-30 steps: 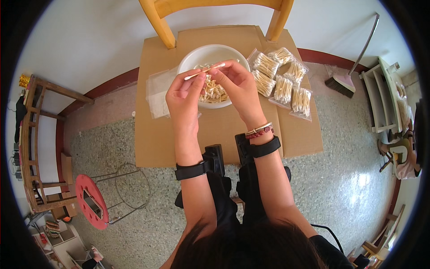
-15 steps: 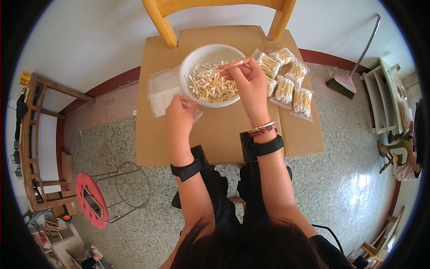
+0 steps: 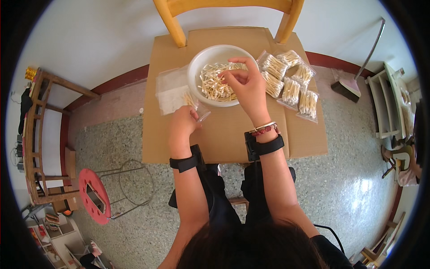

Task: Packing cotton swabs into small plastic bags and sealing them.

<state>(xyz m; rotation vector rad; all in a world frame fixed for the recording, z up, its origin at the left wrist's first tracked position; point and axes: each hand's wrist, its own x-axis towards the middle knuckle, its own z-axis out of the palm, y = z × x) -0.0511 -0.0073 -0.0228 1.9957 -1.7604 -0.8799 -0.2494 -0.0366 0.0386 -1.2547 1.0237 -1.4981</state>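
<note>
Left hand (image 3: pixel 182 126): on the cardboard, left of and nearer than the bowl; fingers curled in, with a small clear bag (image 3: pixel 204 114) at them; whether they grip it cannot be told.
Right hand (image 3: pixel 251 87): above the bowl's right side; index finger stretched out and lifted off the thumb, other fingers bent; whether a swab is pinched there cannot be told.
Cotton swabs (image 3: pixel 215 87): a loose heap inside the bowl, lying in all directions.
White bowl (image 3: pixel 211 54): toward the far side of the cardboard, between the flat bags and the filled ones.
Small bundle of swabs (image 3: pixel 190 99): just beyond the left hand, beside the bowl's left wall.
Flat clear bags (image 3: pixel 168 92): left of the bowl, overlapping.
Filled bags (image 3: pixel 291 92): six, clustered right of the bowl, each packed with swabs.
Cardboard (image 3: pixel 219 139): spread under everything, the wooden chair back (image 3: pixel 228 6) at its far edge.
Red stool (image 3: pixel 85 184): on the floor, left, bearing a phone (image 3: pixel 95 198).
Broom (image 3: pixel 346 89): far right, by the wall.
</note>
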